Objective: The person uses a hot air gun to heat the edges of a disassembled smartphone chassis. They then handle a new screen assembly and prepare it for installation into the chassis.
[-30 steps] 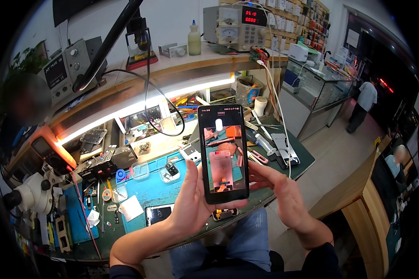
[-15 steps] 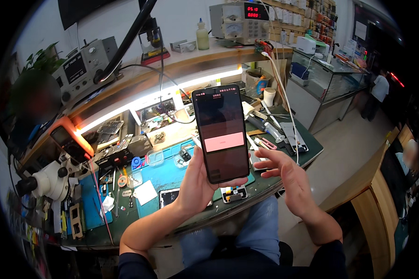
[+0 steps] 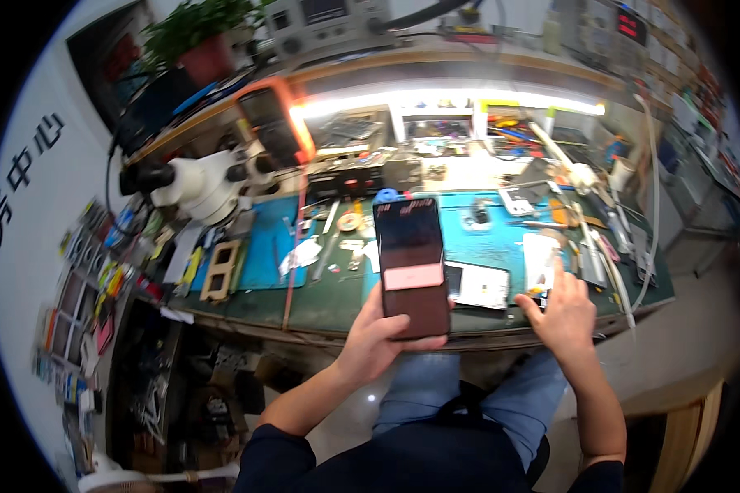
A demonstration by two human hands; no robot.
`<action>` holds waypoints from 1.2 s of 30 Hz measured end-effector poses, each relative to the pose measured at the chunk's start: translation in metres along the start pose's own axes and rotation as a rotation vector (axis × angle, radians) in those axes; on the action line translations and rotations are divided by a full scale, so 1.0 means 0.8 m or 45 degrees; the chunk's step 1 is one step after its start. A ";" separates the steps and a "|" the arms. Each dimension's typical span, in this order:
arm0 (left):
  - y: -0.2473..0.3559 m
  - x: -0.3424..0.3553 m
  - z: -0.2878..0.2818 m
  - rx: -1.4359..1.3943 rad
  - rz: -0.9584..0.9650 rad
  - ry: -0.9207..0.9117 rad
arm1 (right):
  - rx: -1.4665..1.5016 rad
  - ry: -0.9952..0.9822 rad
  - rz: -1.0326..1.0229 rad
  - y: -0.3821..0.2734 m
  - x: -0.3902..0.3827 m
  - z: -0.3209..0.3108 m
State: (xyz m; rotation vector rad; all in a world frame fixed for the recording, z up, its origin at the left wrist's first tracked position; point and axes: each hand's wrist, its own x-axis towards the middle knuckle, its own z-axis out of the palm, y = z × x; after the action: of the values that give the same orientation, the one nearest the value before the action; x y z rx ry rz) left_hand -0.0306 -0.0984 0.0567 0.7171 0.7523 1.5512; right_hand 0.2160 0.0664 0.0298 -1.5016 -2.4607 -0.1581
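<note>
A dark smartphone (image 3: pixel 412 246) with a pale pink box lit across its screen is held upright in my left hand (image 3: pixel 368 341). The thumb of that hand lies on the lower part of the screen. My right hand (image 3: pixel 569 316) is apart from the phone, over the front edge of the bench. Its index finger is stretched out and its thumb stands away from it, with nothing seen in its grasp. Just beyond its fingertips lies a white sheet-like piece (image 3: pixel 540 256). Between the hands, an opened phone (image 3: pixel 478 285) lies on the blue mat (image 3: pixel 469 246).
At the left of the green bench stand a white microscope (image 3: pixel 197 185) and an orange-cased meter (image 3: pixel 271 123). A tan frame-like part (image 3: pixel 219 271) lies near the front edge. Hand tools and a white cable (image 3: pixel 653 205) crowd the right side. A lit shelf (image 3: pixel 452 70) runs along the back.
The view has swung to the left. The phone sits lower and farther from my right hand, which has moved off it toward the bench. My left thumb has come onto the screen.
</note>
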 end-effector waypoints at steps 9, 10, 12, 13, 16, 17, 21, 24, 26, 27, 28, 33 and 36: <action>0.130 -0.127 -0.174 0.557 -0.063 0.723 | 0.130 -0.054 -0.012 0.018 0.004 0.002; 0.143 -0.125 -0.191 0.633 -0.053 0.779 | 0.144 -0.065 -0.046 0.017 0.006 -0.002; 0.157 -0.115 -0.218 0.748 -0.063 0.876 | 0.229 -0.185 0.002 0.008 0.018 -0.028; 0.163 -0.106 -0.230 0.811 -0.080 0.913 | 0.319 -0.280 0.099 0.003 0.026 -0.043; 0.173 -0.088 -0.292 0.945 -0.064 0.869 | 0.438 -0.190 0.296 0.035 0.050 -0.039; 0.171 -0.076 -0.296 1.027 -0.051 0.884 | 0.383 -0.158 0.306 0.057 0.059 -0.027; 0.158 -0.063 -0.296 1.426 0.069 1.059 | 0.239 -0.550 0.256 0.070 0.094 -0.032; 0.150 -0.083 -0.294 1.793 0.100 1.142 | 0.087 -0.719 0.205 0.064 0.111 -0.023; 0.147 -0.085 -0.271 1.958 0.024 1.220 | 0.079 -0.721 0.176 0.062 0.113 -0.027; 0.145 -0.083 -0.255 2.041 -0.013 1.250 | 0.074 -0.721 0.168 0.062 0.112 -0.030; 0.149 -0.081 -0.230 1.997 -0.050 1.288 | 0.088 -0.733 0.189 0.060 0.112 -0.033; 0.137 -0.083 -0.209 2.209 0.585 1.230 | 0.124 -0.635 0.201 0.087 0.118 -0.002; 0.102 -0.059 -0.148 2.021 0.815 1.101 | 0.284 -0.781 0.265 0.077 0.123 -0.005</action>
State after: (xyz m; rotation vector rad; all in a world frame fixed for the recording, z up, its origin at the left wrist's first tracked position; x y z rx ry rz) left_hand -0.1688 -0.1594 0.0497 1.4922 2.7336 1.5568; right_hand 0.2288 0.1785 0.0575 -1.8938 -2.5967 0.6892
